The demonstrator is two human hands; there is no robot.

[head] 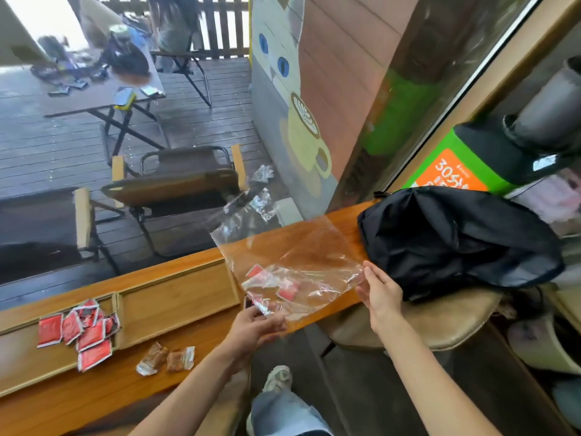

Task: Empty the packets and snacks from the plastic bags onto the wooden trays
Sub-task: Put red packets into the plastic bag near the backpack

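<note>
Now two hands [251, 328] on one bag [301, 265]

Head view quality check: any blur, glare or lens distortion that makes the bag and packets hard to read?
Head view: wide-angle bends the wooden counter edge; clear plastic bag glints, red packets inside smeared; red packets on the wooden tray fairly sharp; far deck overexposed and soft; both hands readable.

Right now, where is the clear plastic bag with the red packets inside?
In the head view the clear plastic bag is held over the wooden counter, centre-right, between the left hand and right hand, left of the black bag.
</note>
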